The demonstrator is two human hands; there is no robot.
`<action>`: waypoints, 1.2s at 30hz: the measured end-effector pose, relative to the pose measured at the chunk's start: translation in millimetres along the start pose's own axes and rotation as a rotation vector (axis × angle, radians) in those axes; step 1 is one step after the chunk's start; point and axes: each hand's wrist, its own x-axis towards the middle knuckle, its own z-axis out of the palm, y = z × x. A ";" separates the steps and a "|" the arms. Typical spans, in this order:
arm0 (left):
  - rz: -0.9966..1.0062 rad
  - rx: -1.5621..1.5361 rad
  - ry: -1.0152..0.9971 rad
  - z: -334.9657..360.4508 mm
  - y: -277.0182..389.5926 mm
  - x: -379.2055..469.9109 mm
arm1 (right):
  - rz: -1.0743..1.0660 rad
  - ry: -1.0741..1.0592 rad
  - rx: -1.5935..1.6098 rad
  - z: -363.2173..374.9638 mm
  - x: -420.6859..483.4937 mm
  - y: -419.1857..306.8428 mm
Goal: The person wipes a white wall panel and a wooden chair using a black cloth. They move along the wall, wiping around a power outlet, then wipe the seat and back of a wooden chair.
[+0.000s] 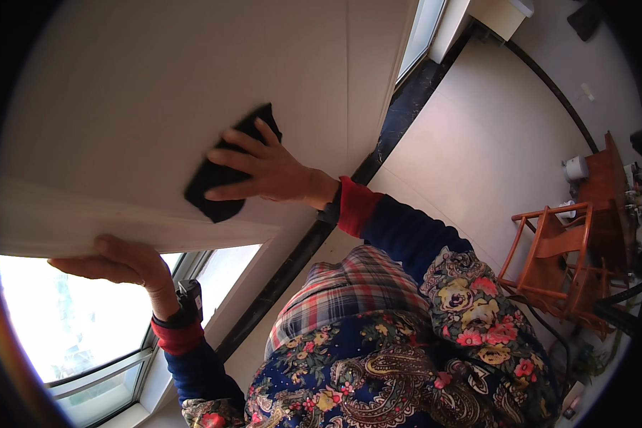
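A large pale door-like panel [139,107] fills the upper left of the view. My right hand [267,171] presses a folded black cloth [216,179] flat against it, fingers spread over the cloth. Lower down, my left hand [128,265] holds the panel's near edge, thumb on the face and the other fingers along the edge. The far side of the panel, behind that edge, is hidden from me.
A bright window [85,315] lies behind the left hand, with another window [420,40] at the top. A dark stone border strip [406,115] edges the pale tiled floor [481,128]. On the right, a wooden chair [556,251] stands by a wooden table [602,176].
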 end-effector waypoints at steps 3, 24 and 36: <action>-0.030 -0.031 -0.015 5.0 1.1 -3.4 | -0.038 0.159 -0.071 -11.7 58.3 1.4; 0.112 -0.306 -0.062 -1.4 -7.1 4.4 | 0.023 0.270 0.045 -5.3 31.8 9.5; -0.113 -0.408 0.173 -4.1 -17.2 47.9 | 0.520 0.114 0.161 8.3 -79.6 31.3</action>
